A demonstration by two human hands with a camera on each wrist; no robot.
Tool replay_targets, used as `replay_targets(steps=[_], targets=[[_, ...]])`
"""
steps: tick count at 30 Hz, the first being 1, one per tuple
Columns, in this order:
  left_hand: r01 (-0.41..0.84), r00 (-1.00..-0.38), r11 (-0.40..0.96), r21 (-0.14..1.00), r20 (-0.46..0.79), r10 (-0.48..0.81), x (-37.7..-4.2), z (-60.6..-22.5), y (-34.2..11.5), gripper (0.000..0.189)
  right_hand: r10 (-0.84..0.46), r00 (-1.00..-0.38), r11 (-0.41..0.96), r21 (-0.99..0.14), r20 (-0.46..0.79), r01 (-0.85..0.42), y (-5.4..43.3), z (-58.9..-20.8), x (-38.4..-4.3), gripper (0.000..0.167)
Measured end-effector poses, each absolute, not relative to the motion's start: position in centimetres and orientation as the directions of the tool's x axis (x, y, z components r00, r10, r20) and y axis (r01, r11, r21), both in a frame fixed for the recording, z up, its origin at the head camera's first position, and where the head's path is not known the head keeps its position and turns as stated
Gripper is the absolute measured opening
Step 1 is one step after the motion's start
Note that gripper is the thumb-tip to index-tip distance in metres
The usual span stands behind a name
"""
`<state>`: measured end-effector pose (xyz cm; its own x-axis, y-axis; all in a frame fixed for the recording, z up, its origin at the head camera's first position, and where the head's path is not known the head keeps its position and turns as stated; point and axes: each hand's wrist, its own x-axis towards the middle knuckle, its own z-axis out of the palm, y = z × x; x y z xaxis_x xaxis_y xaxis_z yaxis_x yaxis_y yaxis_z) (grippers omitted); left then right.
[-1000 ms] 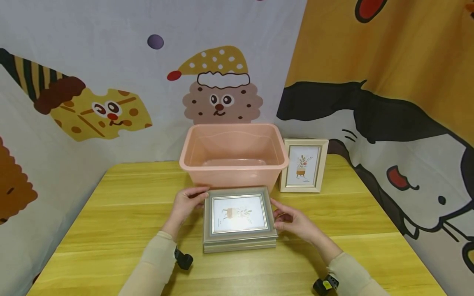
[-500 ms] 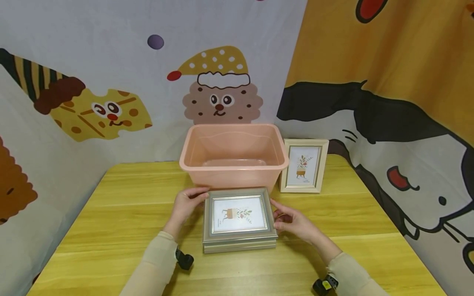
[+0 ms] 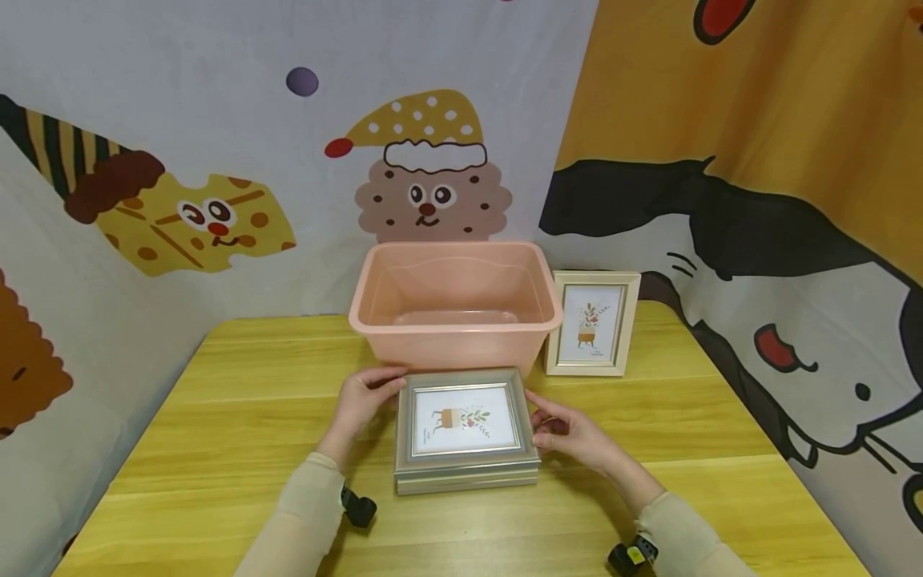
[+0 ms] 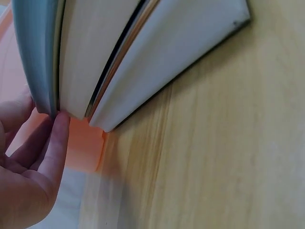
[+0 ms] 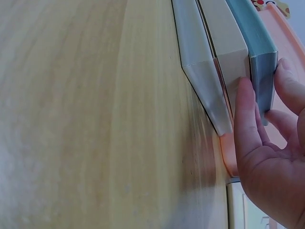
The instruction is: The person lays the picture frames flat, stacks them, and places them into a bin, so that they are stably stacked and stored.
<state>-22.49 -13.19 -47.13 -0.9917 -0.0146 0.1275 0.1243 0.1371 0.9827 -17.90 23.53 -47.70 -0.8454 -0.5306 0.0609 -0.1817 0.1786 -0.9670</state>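
A silvery green-grey picture frame [image 3: 465, 417] with a plant print lies face up on top of a stack. Beneath it, the wrist views show a cream frame [image 4: 93, 52] and a pale frame [image 4: 162, 62] at the bottom, against the table. My left hand [image 3: 363, 402] pinches the top frame at its far left corner, thumb tip near the seam below it. At the right side, my right hand [image 3: 570, 433] holds the same frame by its edge, with fingers [image 5: 286, 81] on its rim and the thumb low on the side.
Right behind the stack stands a pink plastic bin [image 3: 456, 344], its visible inside bare. A cream picture frame [image 3: 591, 323] stands upright to its right. The wooden table [image 3: 252, 401] ends at a printed cloth [image 3: 288, 280] behind.
The far edge of the top frame has dropped very slightly, and the glare on its print has faded. Both hands keep nearly the same place.
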Motion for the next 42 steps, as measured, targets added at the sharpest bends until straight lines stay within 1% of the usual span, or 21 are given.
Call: replay_targets(steps=[5, 11, 14, 18, 21, 24, 30, 37, 42], targets=[[0.124, -0.992, 0.119, 0.985, 0.125, -0.003, -22.4, -47.1, -13.3, 0.024, -0.525, -0.849, 0.188, -0.967, 0.051, -0.174, 23.5, -47.6, -17.8, 0.073], [0.123, -0.992, 0.096, 0.988, 0.120, 0.040, -22.1, -46.7, -13.7, 0.028, -0.521, -0.851, 0.170, -0.970, 0.059, -0.172, 23.7, -47.7, -17.9, 0.072], [0.121, -0.992, 0.133, 0.984, 0.115, 0.049, -21.8, -46.3, -14.1, 0.029, -0.509, -0.857, 0.173, -0.966, 0.078, -0.191, 24.1, -47.9, -18.0, 0.069], [0.124, -0.992, 0.238, 0.963, 0.118, 0.038, -21.3, -45.7, -14.8, 0.029, -0.489, -0.863, 0.175, -0.954, 0.131, -0.244, 25.0, -47.9, -18.3, 0.064], [0.146, -0.989, 0.305, 0.941, 0.143, 0.034, -20.9, -45.4, -15.4, 0.030, -0.454, -0.875, 0.217, -0.932, 0.166, -0.290, 25.7, -47.7, -18.5, 0.058], [0.177, -0.984, 0.337, 0.925, 0.173, 0.042, -20.5, -45.0, -15.9, 0.033, -0.405, -0.896, 0.276, -0.910, 0.181, -0.309, 26.5, -47.3, -18.8, 0.053], [0.203, -0.979, 0.351, 0.914, 0.178, 0.101, -19.6, -44.3, -16.4, 0.038, -0.327, -0.930, 0.318, -0.907, 0.167, -0.275, 28.2, -46.5, -19.0, 0.052], [0.224, -0.969, 0.365, 0.904, 0.168, 0.180, -18.6, -43.6, -16.2, 0.047, -0.270, -0.943, 0.348, -0.893, 0.195, -0.284, 30.2, -45.4, -19.5, 0.052], [0.279, -0.949, 0.372, 0.885, 0.194, 0.250, -18.2, -43.1, -15.8, 0.049, -0.215, -0.955, 0.383, -0.883, 0.202, -0.273, 31.8, -44.8, -20.1, 0.056]])
